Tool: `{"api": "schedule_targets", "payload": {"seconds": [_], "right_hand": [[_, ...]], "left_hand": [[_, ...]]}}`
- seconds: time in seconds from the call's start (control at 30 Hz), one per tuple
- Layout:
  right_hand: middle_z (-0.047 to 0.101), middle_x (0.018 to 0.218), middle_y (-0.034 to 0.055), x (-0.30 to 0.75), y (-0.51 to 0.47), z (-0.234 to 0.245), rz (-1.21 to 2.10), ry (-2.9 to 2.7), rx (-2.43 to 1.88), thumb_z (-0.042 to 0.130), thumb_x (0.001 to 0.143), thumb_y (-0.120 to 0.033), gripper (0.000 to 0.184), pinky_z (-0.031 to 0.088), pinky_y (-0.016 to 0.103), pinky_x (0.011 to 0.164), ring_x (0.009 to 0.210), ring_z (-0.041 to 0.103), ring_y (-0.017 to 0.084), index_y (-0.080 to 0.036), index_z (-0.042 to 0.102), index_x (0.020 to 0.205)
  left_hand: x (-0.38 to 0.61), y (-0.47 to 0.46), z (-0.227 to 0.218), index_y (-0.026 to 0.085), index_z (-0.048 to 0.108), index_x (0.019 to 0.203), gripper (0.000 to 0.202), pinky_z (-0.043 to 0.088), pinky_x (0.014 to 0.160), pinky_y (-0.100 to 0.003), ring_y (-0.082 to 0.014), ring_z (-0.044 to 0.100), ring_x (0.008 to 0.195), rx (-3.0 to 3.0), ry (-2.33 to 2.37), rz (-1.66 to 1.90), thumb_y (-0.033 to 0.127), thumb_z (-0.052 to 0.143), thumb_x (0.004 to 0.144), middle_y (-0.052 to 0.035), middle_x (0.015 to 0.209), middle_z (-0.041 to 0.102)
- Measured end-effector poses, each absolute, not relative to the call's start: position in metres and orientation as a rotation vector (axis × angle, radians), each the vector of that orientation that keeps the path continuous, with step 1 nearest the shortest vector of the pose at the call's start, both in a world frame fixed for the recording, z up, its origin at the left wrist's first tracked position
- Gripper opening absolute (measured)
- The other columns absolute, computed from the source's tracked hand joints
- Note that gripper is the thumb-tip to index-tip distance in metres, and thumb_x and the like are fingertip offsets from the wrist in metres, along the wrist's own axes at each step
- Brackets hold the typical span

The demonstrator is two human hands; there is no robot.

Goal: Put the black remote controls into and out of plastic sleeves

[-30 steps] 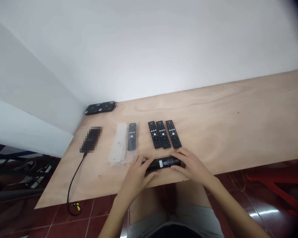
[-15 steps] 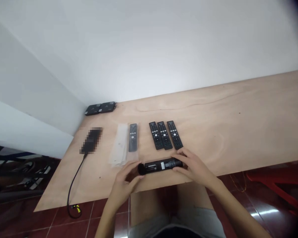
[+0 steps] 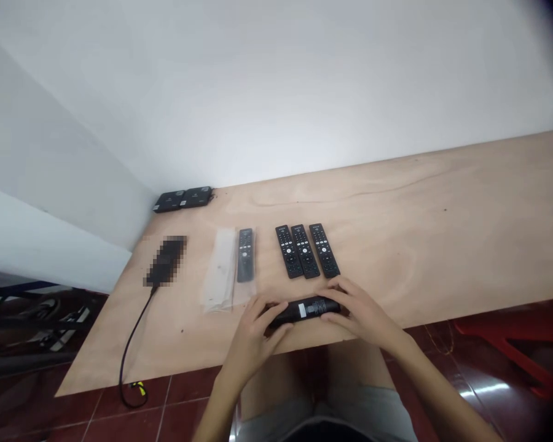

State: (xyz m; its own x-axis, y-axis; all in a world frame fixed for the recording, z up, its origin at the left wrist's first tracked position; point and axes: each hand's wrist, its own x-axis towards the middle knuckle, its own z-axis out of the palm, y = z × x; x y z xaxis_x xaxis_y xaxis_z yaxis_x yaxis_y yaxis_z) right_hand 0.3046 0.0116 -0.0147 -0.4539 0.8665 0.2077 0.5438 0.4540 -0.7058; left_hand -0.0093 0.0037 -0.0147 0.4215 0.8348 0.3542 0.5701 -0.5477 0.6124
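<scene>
Left hand (image 3: 253,334) back on black remote (image 3: 306,310), right hand (image 3: 362,316) on other end, both gripping it; three more remotes (image 3: 305,250) lined up just ahead on plywood (image 3: 419,245).

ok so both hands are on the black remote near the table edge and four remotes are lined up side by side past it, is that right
Not quite: the head view shows three remotes side by side, not four. The rest stands: the left hand and right hand are both on the black remote near the edge of the plywood table.
</scene>
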Motion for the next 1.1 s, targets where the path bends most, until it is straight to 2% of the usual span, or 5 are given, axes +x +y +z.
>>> {"api": "schedule_targets", "payload": {"seconds": [0.47,0.73,0.9,0.97,1.1], "right_hand": [[0.067,0.14,0.0113,0.304,0.012,-0.014,0.783,-2.188,-1.104,0.078,0.102,-0.03,0.052,0.059,0.056,0.112,0.13,0.064,0.034,-0.037,0.065,0.152],[0.078,0.132,0.0078,0.307,0.008,-0.014,0.832,-2.014,-1.208,0.068,0.109,-0.042,0.031,0.062,0.051,0.107,0.123,0.073,0.033,-0.034,0.075,0.137],[0.081,0.13,0.0076,0.307,0.008,-0.017,0.832,-1.93,-1.255,0.059,0.113,-0.041,0.028,0.063,0.05,0.105,0.12,0.075,0.032,-0.031,0.077,0.132],[0.079,0.13,0.0082,0.306,0.009,-0.018,0.818,-1.937,-1.248,0.065,0.11,-0.043,0.028,0.064,0.049,0.105,0.12,0.075,0.032,-0.031,0.076,0.133],[0.072,0.141,0.01,0.305,0.01,-0.022,0.77,-2.021,-1.22,0.086,0.094,-0.043,0.054,0.061,0.052,0.11,0.128,0.071,0.035,-0.031,0.069,0.145]], "left_hand": [[0.002,0.004,-0.009,0.031,0.071,0.145,0.041,0.059,0.103,-0.05,-0.0304,0.066,0.121,2.279,1.155,0.824,0.029,0.075,0.104,-0.0106,0.128,0.073],[-0.086,0.015,0.011,0.03,0.076,0.129,0.041,0.055,0.102,-0.049,-0.0283,0.067,0.113,2.382,1.576,1.245,0.01,0.051,0.104,-0.0086,0.118,0.072],[-0.147,0.03,0.009,0.028,0.075,0.128,0.033,0.049,0.109,-0.057,-0.0332,0.065,0.118,2.576,1.695,1.016,0.015,0.061,0.101,-0.0104,0.127,0.074],[-0.157,0.034,0.004,0.027,0.078,0.117,0.023,0.049,0.109,-0.057,-0.0352,0.063,0.122,2.632,1.668,0.95,0.018,0.064,0.101,-0.0103,0.125,0.076],[-0.152,0.033,0.004,0.027,0.079,0.104,0.014,0.051,0.106,-0.055,-0.0325,0.066,0.113,2.589,1.693,1.016,0.021,0.066,0.102,-0.0089,0.113,0.077]]}}
